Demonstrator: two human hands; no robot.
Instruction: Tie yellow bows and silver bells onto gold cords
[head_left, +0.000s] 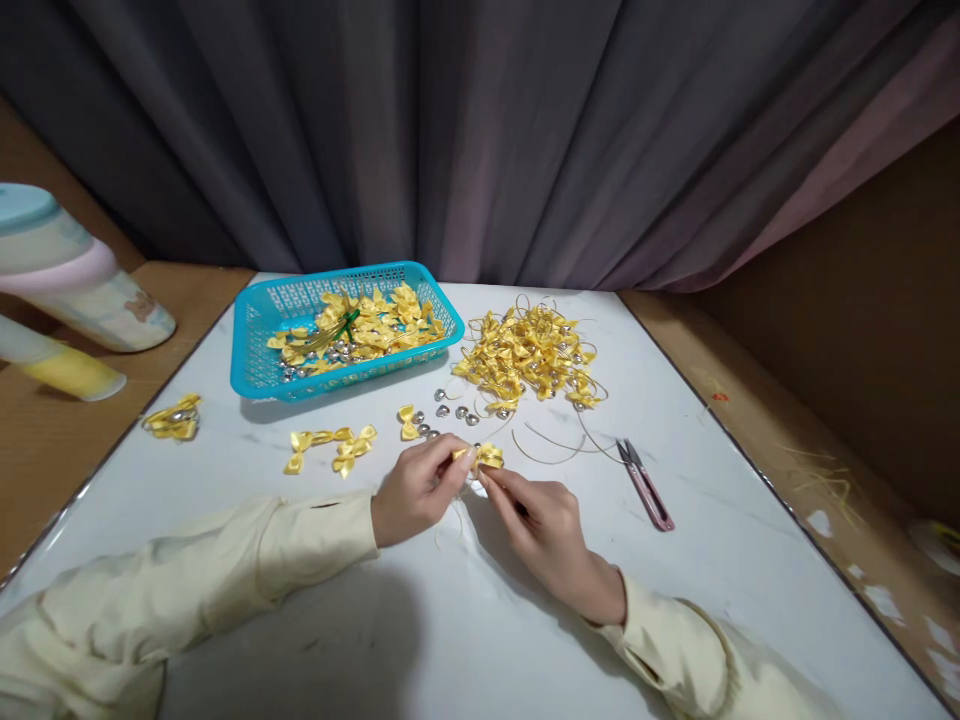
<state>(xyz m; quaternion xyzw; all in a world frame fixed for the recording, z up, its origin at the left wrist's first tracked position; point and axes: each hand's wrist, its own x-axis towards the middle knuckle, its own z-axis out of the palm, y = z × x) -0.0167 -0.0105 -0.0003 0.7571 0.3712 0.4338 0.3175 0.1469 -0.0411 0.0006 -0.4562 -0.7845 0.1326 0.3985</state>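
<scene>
My left hand (424, 485) is closed, with thumb and index finger pinching a small yellow ribbon bow (490, 456). A silver bead sits at the bow's middle. Just right of it, my right hand (540, 515) is also closed, its fingertips together at the bow's lower edge on a thin cord, whose loose ends hang below. Beyond the hands lie several silver beads (442, 411) and a single yellow bow (407, 423). Further left are several loose bows (352, 450). At the right, thread snips (646, 487) with pink handles lie on the table.
A blue basket (247, 345) holding yellow bows, beads and a gold cord bundle stands at the back left. Beside it is a pile of corded bows (529, 355). A small bow cluster (176, 418) lies far left, near a tumbler (82, 270). A dark curtain (480, 140) hangs behind.
</scene>
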